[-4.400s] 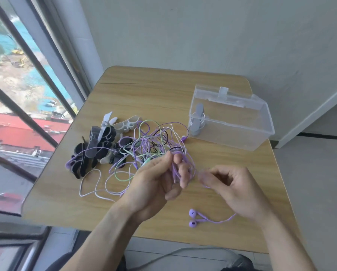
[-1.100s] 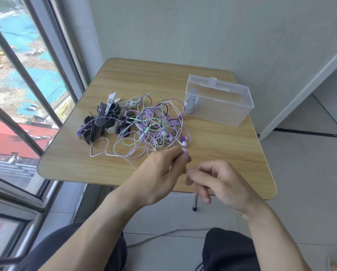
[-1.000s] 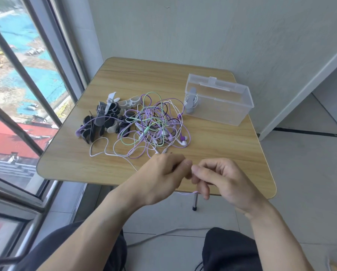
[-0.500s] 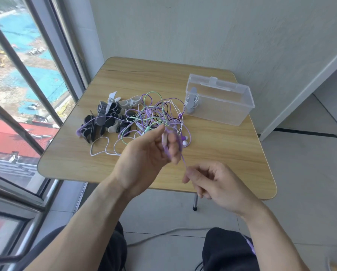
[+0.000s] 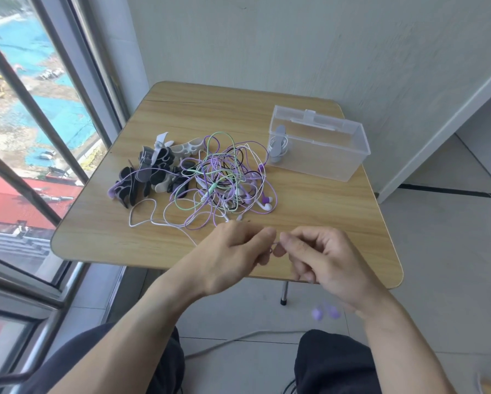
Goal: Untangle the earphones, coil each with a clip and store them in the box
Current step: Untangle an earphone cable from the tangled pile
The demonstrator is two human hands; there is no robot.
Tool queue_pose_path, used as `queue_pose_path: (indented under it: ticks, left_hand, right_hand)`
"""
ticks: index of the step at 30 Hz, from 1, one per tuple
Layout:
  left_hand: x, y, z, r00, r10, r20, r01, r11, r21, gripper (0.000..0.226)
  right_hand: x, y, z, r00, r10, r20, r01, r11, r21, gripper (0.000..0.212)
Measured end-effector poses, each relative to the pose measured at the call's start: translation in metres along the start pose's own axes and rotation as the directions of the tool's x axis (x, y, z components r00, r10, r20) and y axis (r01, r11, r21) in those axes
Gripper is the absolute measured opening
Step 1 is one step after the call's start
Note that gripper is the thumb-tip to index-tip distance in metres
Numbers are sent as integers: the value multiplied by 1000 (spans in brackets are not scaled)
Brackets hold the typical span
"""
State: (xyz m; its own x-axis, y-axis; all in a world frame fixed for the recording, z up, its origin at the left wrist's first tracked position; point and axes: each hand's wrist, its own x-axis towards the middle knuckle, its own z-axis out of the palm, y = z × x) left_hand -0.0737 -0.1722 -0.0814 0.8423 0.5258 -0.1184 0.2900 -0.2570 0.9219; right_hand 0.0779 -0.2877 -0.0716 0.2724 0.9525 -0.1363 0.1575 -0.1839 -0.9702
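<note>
A tangle of purple, green, white and black earphones (image 5: pixel 224 180) lies mid-table. Left of it sits a heap of black, white and purple clips (image 5: pixel 150 172). The clear plastic box (image 5: pixel 318 146) stands at the right rear with one clipped white coil (image 5: pixel 278 143) inside. My left hand (image 5: pixel 232 251) and my right hand (image 5: pixel 321 257) meet over the table's near edge, both pinching a thin purple earphone cable (image 5: pixel 275 245). Its two purple earbuds (image 5: pixel 325 312) dangle blurred below my right wrist.
The small wooden table (image 5: pixel 181 115) stands beside a large window (image 5: pixel 25 123) on the left and a wall behind. A table leg (image 5: pixel 284 291) and a grey cable on the floor (image 5: pixel 238 339) show below. My knees are under the near edge.
My left hand dropped from its raised position back down to meet the right hand at the table's near edge. The purple earbuds now hang below my right wrist.
</note>
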Motion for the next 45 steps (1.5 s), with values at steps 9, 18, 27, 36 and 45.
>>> queue_pose_path:
  ticks: [9,18,27,36,45]
  left_hand:
    - [2,12,-9,992,-107,-61,29,688,-725,41]
    - [6,8,-12,977,29,-213,-183,634,-751,35]
    - [4,-13,10,945,291,-148,-254,940,227,31]
    - [6,3,11,997,77,32,-78,996,45,31]
    - [3,9,6,987,-142,-70,121,964,-238,41]
  right_hand:
    - [3,4,-4,999,38,-22,-39,999,-10,42]
    - [3,13,23,977,29,212,-27,1000,-14,21]
    - [0,7,6,997,-75,-3,72,968,-240,22]
    - [5,17,-7,988,-122,-93,116,991,-67,19]
    - [13,20,20,971,-166,-173,188,975,120,8]
